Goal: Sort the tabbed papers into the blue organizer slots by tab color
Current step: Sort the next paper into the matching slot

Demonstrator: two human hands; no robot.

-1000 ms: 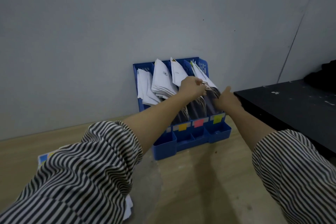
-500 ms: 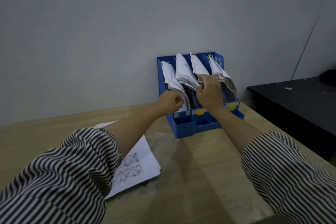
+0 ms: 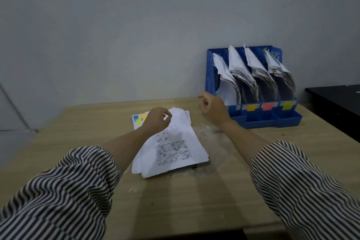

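A stack of printed white papers (image 3: 171, 148) lies on the wooden table, with coloured tabs (image 3: 139, 120) showing at its far left end. My left hand (image 3: 156, 119) hovers over the stack's far end with fingers curled at the top sheet's edge; whether it pinches a sheet is unclear. My right hand (image 3: 214, 111) is in the air between the stack and the blue organizer (image 3: 292, 121), fingers loosely curled and holding nothing. The organizer stands against the wall with papers in each slot. Its front labels read pale, yellow (image 3: 251, 107), red (image 3: 267, 106) and green (image 3: 287, 105).
The wooden table (image 3: 194, 200) ends at a front edge near the bottom of the view. A black surface (image 3: 335, 99) adjoins it on the right, just past the organizer. A grey wall runs behind everything.
Both hands have pulled back from the organizer's papers toward the stack. The left hand now sits over the stack's far end. The view has swung left, so the organizer lies at the right.
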